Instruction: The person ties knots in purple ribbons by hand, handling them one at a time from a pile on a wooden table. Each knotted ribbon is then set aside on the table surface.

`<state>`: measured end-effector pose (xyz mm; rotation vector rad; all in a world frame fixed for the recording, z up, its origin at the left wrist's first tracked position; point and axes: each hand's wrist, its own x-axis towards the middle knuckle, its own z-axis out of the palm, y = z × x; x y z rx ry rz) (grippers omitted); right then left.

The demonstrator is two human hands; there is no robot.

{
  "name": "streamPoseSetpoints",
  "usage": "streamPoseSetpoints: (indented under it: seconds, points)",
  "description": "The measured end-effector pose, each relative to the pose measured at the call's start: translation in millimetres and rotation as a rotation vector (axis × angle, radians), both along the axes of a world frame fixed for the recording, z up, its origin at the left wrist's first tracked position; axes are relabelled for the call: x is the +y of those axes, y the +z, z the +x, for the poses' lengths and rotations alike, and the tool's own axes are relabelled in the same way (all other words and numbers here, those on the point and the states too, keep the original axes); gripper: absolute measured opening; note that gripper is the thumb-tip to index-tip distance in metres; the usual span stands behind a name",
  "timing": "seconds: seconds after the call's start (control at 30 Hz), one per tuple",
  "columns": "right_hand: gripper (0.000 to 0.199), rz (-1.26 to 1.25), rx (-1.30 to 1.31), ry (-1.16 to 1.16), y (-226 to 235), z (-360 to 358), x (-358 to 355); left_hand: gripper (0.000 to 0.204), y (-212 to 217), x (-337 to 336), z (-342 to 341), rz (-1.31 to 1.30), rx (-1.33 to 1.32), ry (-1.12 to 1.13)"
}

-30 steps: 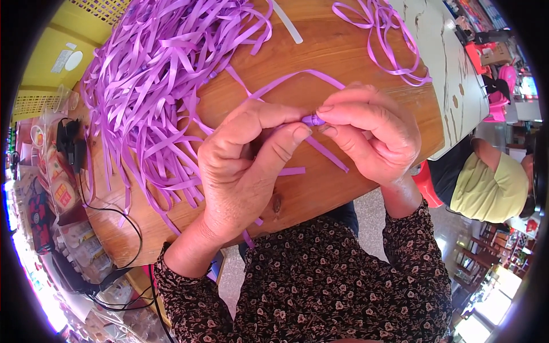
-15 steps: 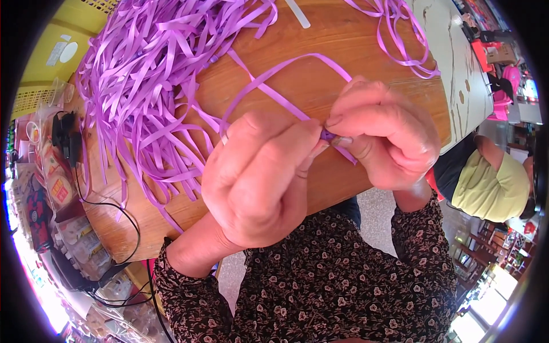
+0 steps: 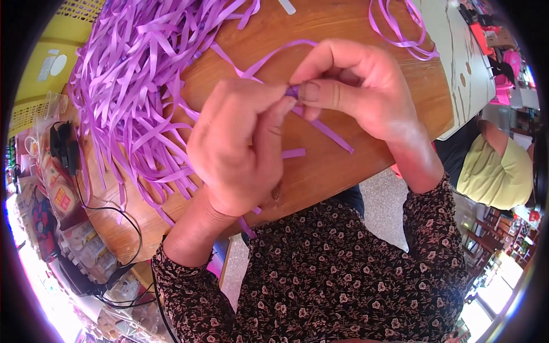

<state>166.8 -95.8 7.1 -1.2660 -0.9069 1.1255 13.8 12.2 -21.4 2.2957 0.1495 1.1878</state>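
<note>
Between my two hands, above the wooden table, a narrow purple ribbon [image 3: 326,132] is pinched. At the pinch is a small darker purple piece [image 3: 293,91]; knot or bead, I cannot tell, as fingertips cover most of it. My left hand [image 3: 237,143] closes thumb and forefinger on its left side. From the right, my right hand [image 3: 369,94] grips it between thumb and fingers. A flat ribbon end slants down to the right below the fingers, and a loop runs up behind them. Left of my hands lies a large tangled heap of purple ribbons [image 3: 131,74].
More purple ribbon loops [image 3: 393,35] lie at the far right of the wooden table [image 3: 326,177]. A yellow basket [image 3: 60,35] stands at far left, above plastic packages and a black cable [image 3: 139,231]. At right are a white surface [image 3: 460,68] and a person in yellow-green [image 3: 497,171].
Both hands have shifted up and slightly left, still pinching the ribbon. The right hand has turned so its thumb lies across the front. More ribbon end shows below the fingers.
</note>
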Motion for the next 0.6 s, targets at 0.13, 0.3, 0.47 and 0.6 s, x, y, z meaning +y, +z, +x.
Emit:
streamPoseSetpoints:
  seconds: [0.13,0.3,0.47,0.6]
  points:
    - [0.032,0.175,-0.469,-0.15,-4,-13,3,0.008,8,-2,-6,-0.572,-0.004,-0.042]
    - [0.04,0.463,-0.929,-0.198,-8,-8,3,0.007,13,-5,-6,-0.739,-0.004,-0.058]
    - [0.036,0.629,-1.05,-0.27,-6,-11,4,0.009,14,-3,-8,-0.739,0.064,-0.075]
    - [0.034,0.658,-1.035,-0.283,-5,-7,2,0.011,17,0,-7,-0.683,0.1,-0.17]
